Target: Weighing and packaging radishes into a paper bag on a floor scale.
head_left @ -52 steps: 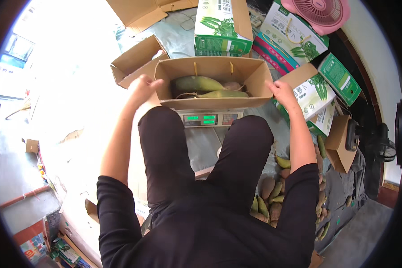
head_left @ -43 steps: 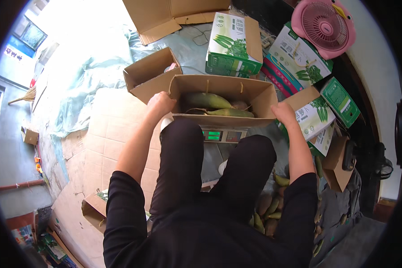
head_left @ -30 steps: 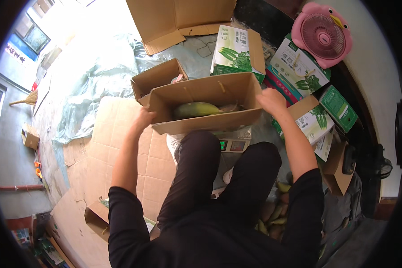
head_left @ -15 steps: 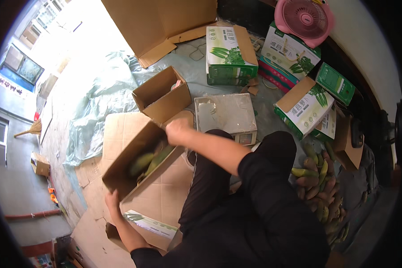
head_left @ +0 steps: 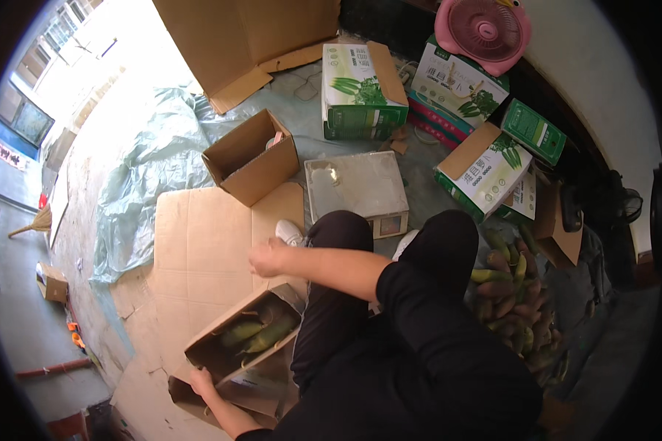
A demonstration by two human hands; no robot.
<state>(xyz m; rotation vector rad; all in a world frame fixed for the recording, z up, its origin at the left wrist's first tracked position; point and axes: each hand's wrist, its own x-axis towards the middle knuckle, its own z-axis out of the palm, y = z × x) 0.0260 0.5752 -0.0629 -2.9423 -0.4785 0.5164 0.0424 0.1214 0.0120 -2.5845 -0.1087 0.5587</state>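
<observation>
An open brown cardboard box (head_left: 226, 322) lies in front of my left knee, several long green radishes (head_left: 268, 336) inside it. At its near left corner my left hand (head_left: 202, 382) has its fingers closed on the edge. A second open box (head_left: 182, 393) sits beneath and beside that corner, partly covered by the first. My right hand (head_left: 268, 257) hovers past the far side of the radish box, over a flat cardboard sheet (head_left: 202, 235). Its fingers are curled, with nothing showing in them, and it is apart from the box.
Ahead stand a small open carton (head_left: 261, 180) and a flat grey-topped box (head_left: 357, 184). Green-and-white printed cartons (head_left: 364, 88) and a pink fan (head_left: 485, 33) are farther back. To my right lies a heap of radishes (head_left: 511, 294). Plastic sheeting (head_left: 140, 184) spreads at the left.
The radish box has moved toward me, down over the second box. My right hand has let go of its far edge, while my left hand has stayed on the corner.
</observation>
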